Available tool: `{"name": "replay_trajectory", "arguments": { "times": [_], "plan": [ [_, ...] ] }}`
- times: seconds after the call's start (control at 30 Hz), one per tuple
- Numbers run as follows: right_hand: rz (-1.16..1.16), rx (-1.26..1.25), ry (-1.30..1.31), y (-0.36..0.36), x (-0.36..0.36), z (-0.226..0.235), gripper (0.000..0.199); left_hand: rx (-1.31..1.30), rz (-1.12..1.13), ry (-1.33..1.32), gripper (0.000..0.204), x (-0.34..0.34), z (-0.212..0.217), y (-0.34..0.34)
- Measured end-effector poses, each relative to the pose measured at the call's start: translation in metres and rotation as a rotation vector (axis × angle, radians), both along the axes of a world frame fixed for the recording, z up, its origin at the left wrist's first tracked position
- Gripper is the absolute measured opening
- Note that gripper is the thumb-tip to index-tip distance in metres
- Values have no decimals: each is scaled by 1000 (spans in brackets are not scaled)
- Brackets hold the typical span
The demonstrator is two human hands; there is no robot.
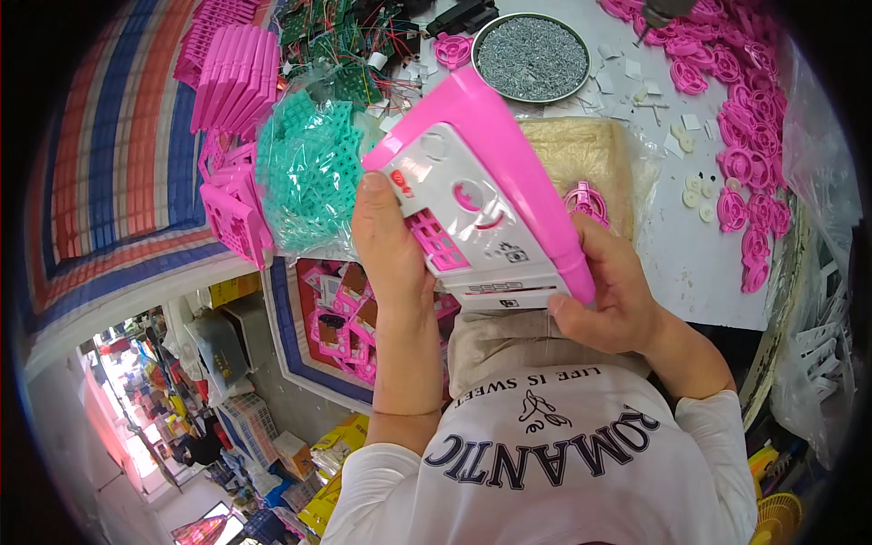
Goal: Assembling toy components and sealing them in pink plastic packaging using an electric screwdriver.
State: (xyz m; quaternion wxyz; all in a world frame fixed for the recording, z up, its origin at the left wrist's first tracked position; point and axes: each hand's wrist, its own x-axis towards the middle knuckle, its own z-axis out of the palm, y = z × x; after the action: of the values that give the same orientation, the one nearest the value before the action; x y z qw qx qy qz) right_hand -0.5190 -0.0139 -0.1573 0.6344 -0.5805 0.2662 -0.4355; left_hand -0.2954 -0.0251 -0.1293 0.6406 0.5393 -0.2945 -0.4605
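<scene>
Above my lap I hold a pink and white plastic toy housing (509, 154), tilted, with its white printed face turned up. That face has a pink grid of square openings, a slot near its lower edge and small stickers. My left hand (391, 232) grips the left edge, thumb on top and the other fingers hidden beneath. On the lower right, my right hand (613, 295) closes round the pink side, its thumb by the white corner. Just beyond the housing, a pink ring-shaped plastic part (586, 202) lies on a yellowish wrapped block (581, 145).
A round metal tray (583, 68) of small screws stands at the back. Left of it are wired green circuit boards (331, 36), a clear bag of teal grid pieces (309, 168) and stacked pink panels (238, 77). Pink ring parts (745, 136) heap along the right edge.
</scene>
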Motion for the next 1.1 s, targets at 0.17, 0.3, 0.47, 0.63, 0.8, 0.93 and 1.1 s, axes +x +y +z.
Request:
{"name": "replay_trajectory", "arguments": {
  "times": [0.17,0.3,0.47,0.63,0.8,0.93,1.1],
  "plan": [
    [-17,173,-23,5,-7,-8,50,-130,117,-167,42,-16,13,-4],
    [-3,225,-30,8,-17,-13,51,-95,146,-63,39,-14,26,-4],
    [-64,103,67,13,-21,-16,52,-253,166,-372,41,-11,19,-7],
    [-210,22,-47,-1,-15,-15,52,-165,88,-12,52,-21,28,-32],
    [-204,148,-139,-5,-19,-15,51,-141,2,-336,47,-31,6,9],
    [-188,332,-165,6,-18,-17,51,-191,40,-354,44,-31,4,13],
    [-182,331,-117,10,-29,-3,50,-92,-156,-202,30,-20,6,6]
  ]
}}
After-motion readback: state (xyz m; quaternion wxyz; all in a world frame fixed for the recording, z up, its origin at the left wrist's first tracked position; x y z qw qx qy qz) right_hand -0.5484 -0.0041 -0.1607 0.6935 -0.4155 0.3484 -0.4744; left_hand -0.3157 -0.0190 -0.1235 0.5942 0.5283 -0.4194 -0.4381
